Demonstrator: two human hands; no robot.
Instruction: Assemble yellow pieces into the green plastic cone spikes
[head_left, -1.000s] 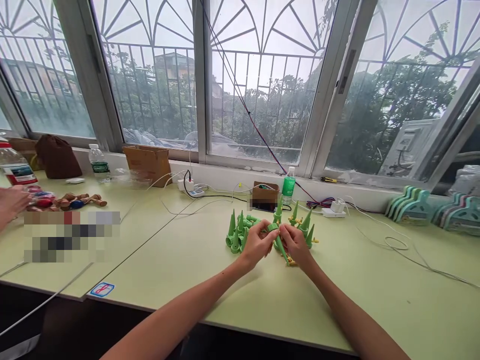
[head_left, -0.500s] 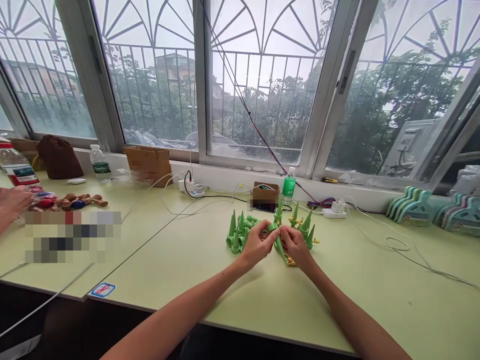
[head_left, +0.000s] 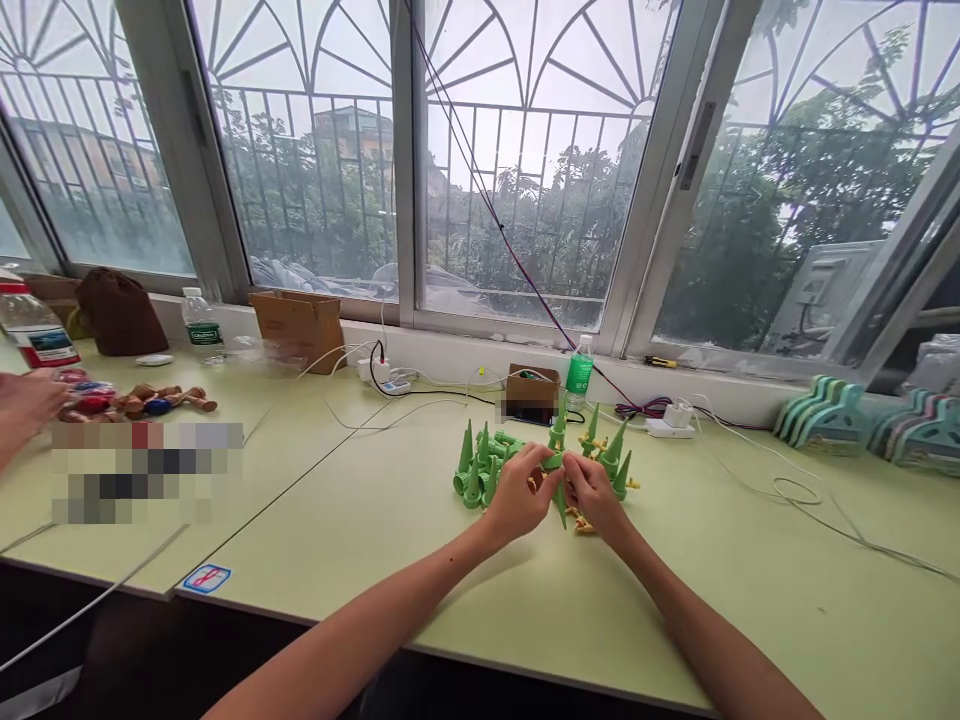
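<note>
My left hand [head_left: 523,490] is closed round the collar of a green plant watering spike [head_left: 562,508], whose pointed end hangs downward. Against that collar, my right hand [head_left: 591,488] has its fingertips pinched together; whatever small piece they grip is hidden. Just left of my hands lies a pile of green watering spikes [head_left: 472,478], some standing point up. Behind and to the right more green spikes [head_left: 613,450] stand upright. Small yellow pieces [head_left: 583,525] lie on the table below my fingers and among those spikes.
A green-labelled bottle [head_left: 580,370] and a small cardboard box [head_left: 531,388] stand behind the spikes. Cables [head_left: 795,492] cross the table at right, near stacked hangers [head_left: 821,415]. At far left another person's hand [head_left: 30,405] is beside wooden toys [head_left: 169,400].
The spike in my left hand has turned from slanting to nearly upright, point down. Both hands stay close together in about the same place.
</note>
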